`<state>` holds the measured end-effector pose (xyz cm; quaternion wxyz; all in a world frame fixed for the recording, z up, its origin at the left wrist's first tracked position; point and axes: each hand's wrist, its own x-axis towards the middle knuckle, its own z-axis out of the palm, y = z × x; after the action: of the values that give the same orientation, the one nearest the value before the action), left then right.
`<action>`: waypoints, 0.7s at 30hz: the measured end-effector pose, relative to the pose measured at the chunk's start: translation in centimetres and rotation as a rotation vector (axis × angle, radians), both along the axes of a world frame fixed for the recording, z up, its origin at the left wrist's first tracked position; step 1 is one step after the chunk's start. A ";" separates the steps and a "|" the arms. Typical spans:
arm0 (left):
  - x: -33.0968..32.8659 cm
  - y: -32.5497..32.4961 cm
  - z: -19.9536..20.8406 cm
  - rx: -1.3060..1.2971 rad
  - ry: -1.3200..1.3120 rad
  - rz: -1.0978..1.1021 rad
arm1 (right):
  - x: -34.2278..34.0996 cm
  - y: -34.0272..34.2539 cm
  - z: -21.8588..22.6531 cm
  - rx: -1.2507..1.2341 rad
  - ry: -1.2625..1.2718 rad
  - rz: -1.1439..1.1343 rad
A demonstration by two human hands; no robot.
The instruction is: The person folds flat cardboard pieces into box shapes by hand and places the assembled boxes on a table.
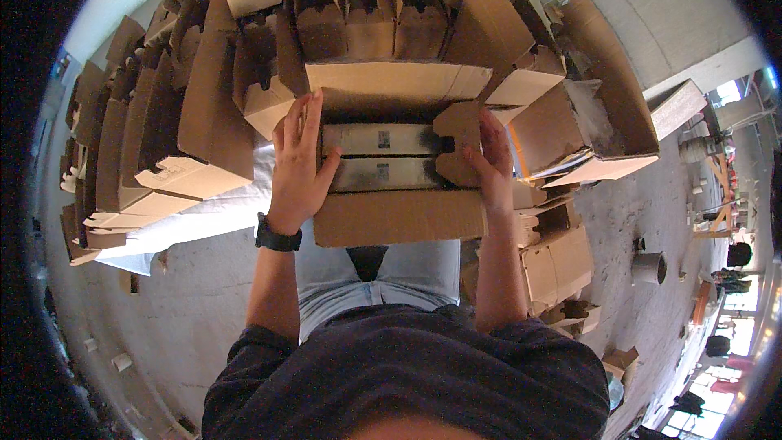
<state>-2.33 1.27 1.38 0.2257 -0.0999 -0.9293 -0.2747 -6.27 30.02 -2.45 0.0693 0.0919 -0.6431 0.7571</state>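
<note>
An open brown cardboard box (399,216) is in front of me, its near flap folded out toward my body and its far flap (399,81) raised. Inside lie two slim pale cartons (358,138) side by side, each with a small printed label. My left hand (297,167) grips the box's left side, its fingers stretched along the outside and its thumb at the inner edge. At the other end my right hand (495,159) holds the right side, thumb pressed on a notched end flap (458,134) that covers the cartons' right ends. Its fingers are partly hidden behind that flap.
Open, narrow cardboard boxes stand in a row at the left (155,130) and behind (366,20). A larger carton (603,114) with clear plastic inside is at the right. More boxes (558,265) stack below it. A grey bucket (649,267) stands on the floor farther right.
</note>
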 end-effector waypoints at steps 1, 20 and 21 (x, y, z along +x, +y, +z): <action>0.0 0.0 0.0 0.001 -0.005 0.002 | -0.2 -0.1 0.6 -0.011 -0.049 0.009; 0.3 -1.0 -1.5 0.489 0.038 -0.159 | -1.3 -0.7 1.0 -0.095 0.001 0.112; 0.4 -0.9 -1.6 0.520 0.027 -0.165 | -1.4 -0.3 0.9 -0.051 0.024 0.105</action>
<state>-1.94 0.42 -0.22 0.2331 -0.1177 -0.8132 -0.5201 -7.67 29.67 -1.53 0.0395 0.1327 -0.6169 0.7748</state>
